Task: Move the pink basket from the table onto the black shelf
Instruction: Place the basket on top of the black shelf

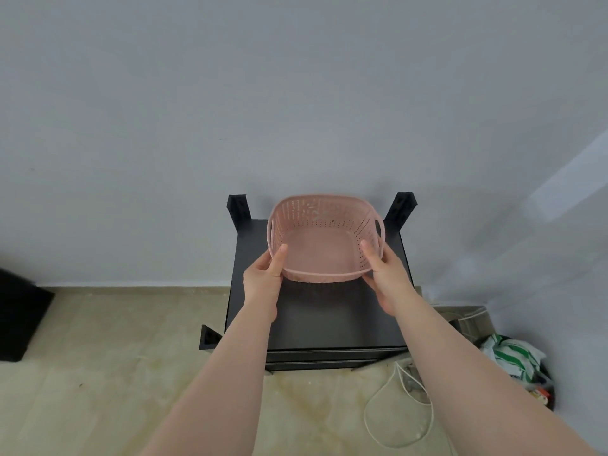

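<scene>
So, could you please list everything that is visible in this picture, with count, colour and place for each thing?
pink basket: one, pink, perforated, empty, held over the far part of the black shelf's top, tilted toward the camera.
black shelf: one, black, against the wall, four corner posts rising above its top board.
cord: one, white, looped on the floor right of the shelf.
bag: one, white with green print, on the floor at far right.
dark object: one, black, at the left edge on the floor; cannot tell what it is.
wall: grey, behind the shelf.
floor: beige.
left hand: one, grip on the basket's near left rim.
right hand: one, grip on the basket's near right rim.
</scene>
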Demonstrator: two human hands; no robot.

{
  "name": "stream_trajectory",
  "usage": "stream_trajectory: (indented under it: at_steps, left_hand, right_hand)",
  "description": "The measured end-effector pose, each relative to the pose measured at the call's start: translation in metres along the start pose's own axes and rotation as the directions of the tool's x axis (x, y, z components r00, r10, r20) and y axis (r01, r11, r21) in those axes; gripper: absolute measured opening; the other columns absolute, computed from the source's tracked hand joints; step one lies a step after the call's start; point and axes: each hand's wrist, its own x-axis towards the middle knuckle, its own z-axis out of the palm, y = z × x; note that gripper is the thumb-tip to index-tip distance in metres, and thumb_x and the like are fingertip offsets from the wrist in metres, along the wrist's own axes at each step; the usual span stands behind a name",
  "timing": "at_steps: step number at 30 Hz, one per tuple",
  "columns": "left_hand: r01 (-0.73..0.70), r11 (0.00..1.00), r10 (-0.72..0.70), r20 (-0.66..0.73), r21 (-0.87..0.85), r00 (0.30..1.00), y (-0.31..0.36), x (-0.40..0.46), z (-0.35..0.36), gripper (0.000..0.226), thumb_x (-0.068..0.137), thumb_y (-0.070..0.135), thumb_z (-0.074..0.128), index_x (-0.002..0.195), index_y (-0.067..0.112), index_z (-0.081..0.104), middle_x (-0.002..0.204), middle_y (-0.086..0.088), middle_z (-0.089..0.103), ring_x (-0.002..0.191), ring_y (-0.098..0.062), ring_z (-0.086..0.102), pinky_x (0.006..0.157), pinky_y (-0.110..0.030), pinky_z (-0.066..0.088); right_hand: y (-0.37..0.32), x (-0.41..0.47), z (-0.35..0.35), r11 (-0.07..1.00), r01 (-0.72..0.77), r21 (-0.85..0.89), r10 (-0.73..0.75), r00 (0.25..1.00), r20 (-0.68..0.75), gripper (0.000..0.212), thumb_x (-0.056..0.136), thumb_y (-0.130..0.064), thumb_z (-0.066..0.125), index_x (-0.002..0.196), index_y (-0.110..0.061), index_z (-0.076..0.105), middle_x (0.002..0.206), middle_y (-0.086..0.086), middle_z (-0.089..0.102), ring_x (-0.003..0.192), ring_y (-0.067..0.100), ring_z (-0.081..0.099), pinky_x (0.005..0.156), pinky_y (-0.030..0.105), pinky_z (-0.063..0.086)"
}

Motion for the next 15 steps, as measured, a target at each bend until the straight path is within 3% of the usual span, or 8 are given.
stream_trajectory:
  at_steps: [15]
  left_hand:
    - [0.0, 0.999, 0.0, 0.001, 0.048, 1.0, 0.0012, 0.0036, -0.0006, 0.045, 0.081, 0.042, 0.073, 0.12, 0.019, 0.071, 0.113, 0.002, 0.074, 0.113, -0.019, 0.065, 0.106, -0.038, 0.046]
  right_hand:
    - [-0.0023, -0.0019, 0.0005, 1.0, -0.012, -0.012, 0.011, 1.0, -0.015, 0.051, 0.096, -0.037, 0.064, 0.145, -0.025, 0.055, 0.134, 0.0, 0.067, 0.125, 0.023, 0.061, 0.108, 0.045, 0.05]
